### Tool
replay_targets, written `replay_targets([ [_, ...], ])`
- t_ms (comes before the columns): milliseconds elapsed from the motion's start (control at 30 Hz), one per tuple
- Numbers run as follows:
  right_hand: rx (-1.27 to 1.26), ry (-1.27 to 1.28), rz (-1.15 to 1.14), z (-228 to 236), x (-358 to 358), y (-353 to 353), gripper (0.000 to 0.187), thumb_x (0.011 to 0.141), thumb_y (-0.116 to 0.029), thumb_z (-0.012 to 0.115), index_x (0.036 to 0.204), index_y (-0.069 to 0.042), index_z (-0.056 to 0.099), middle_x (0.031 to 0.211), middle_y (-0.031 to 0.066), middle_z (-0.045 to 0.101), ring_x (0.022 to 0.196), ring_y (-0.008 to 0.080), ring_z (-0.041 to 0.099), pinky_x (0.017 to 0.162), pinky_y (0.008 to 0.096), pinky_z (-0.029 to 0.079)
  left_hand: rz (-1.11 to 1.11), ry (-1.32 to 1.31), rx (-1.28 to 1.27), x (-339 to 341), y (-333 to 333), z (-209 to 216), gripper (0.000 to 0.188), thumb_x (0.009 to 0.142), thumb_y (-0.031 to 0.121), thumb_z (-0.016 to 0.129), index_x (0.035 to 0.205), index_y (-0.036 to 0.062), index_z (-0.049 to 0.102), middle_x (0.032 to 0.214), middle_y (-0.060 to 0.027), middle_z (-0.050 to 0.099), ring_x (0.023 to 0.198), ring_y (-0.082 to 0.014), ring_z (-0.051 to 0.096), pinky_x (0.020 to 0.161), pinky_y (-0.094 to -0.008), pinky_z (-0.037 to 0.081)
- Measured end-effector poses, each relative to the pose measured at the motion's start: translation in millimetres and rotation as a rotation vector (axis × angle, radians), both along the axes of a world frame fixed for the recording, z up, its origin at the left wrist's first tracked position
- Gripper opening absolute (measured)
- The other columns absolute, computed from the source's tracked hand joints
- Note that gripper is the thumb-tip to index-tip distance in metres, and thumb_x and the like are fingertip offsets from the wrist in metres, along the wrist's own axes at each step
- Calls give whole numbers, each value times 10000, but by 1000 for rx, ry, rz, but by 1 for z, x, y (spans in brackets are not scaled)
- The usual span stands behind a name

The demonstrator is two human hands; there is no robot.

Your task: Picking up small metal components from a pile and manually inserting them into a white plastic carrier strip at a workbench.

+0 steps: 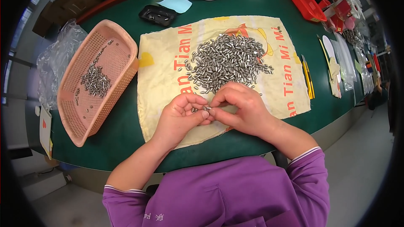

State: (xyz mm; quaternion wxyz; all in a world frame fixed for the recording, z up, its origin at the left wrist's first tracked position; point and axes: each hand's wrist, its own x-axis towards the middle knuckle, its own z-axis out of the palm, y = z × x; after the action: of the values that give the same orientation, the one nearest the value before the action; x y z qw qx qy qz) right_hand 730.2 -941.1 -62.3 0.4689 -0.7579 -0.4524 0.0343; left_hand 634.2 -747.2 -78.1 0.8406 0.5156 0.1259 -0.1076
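A big heap of small, shiny metal cylinders (229, 61) lies on a cream printed cloth (158, 88). Just on the near side of the heap, my two hands meet above the cloth. My left hand (183, 113) is curled, with a few metal cylinders resting in its fingers. Thumb and forefinger of my right hand (242, 108) pinch at one metal cylinder (206, 108) where the fingertips of both hands come together. To the left, a pink perforated plastic basket (115, 96) holds a smaller pile of the same cylinders (97, 80).
A black tray (158, 15) with a few pieces and a light blue paper (176, 2) sit at the back. Right of the cloth lies a yellow utility knife (308, 77). A red bin (305, 2) stands back right; clear plastic bags (59, 63) lie behind the basket.
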Motion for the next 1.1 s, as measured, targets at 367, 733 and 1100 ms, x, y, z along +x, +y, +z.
replay_targets([
  [367,-6,-54,-23,0,-1,0,106,808,-115,788,830,-105,684,825,30,658,796,246,667,683,369,533,-9,-21,36,-1,0,-3,202,956,-80,649,1134,5,604,1063,-109,690,921,-164,730,823,-259,620],
  [733,-5,-114,-31,2,-1,-1,97,785,-80,804,830,-94,719,829,38,682,779,234,681,680,363,535,6,-15,18,-2,-1,0,250,950,-78,662,1186,-1,637,1038,-112,723,890,-150,735,825,-255,612],
  [1100,-8,-170,-39,0,-3,0,103,811,-134,774,811,-99,677,807,39,648,757,256,662,658,375,537,5,-46,61,-3,-3,-3,202,960,-54,670,1149,8,633,1003,-107,723,852,-146,732,790,-259,612],
])
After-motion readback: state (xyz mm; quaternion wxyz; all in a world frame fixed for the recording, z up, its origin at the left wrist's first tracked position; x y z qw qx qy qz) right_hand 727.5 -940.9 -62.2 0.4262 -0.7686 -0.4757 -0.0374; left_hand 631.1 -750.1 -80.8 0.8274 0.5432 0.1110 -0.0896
